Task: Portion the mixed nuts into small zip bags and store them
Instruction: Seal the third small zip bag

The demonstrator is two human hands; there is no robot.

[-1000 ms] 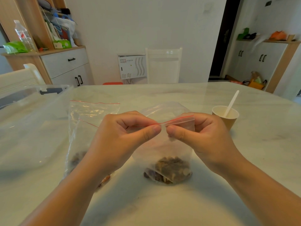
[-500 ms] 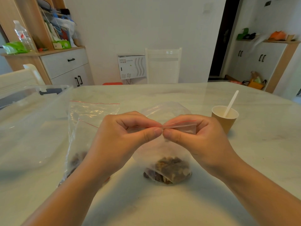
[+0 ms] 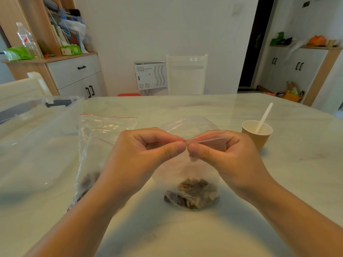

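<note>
Pinching the red-lined zip strip of a small clear plastic bag point(image 3: 187, 175) with both hands

Left hand point(image 3: 146, 156) and right hand point(image 3: 226, 156) meet thumb to thumb on the seal; mixed brown nuts point(image 3: 192, 193) sit in the bag's bottom, resting mid-table on the pale marble table point(image 3: 185, 234), brown paper cup point(image 3: 257, 133) toward the right edge, bigger clear nut bag point(image 3: 96, 145) just left

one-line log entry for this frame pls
phase: sealing | left hand: pinches zip strip | right hand: pinches zip strip | small clear red-lined zip bag: nuts inside, on table
</note>
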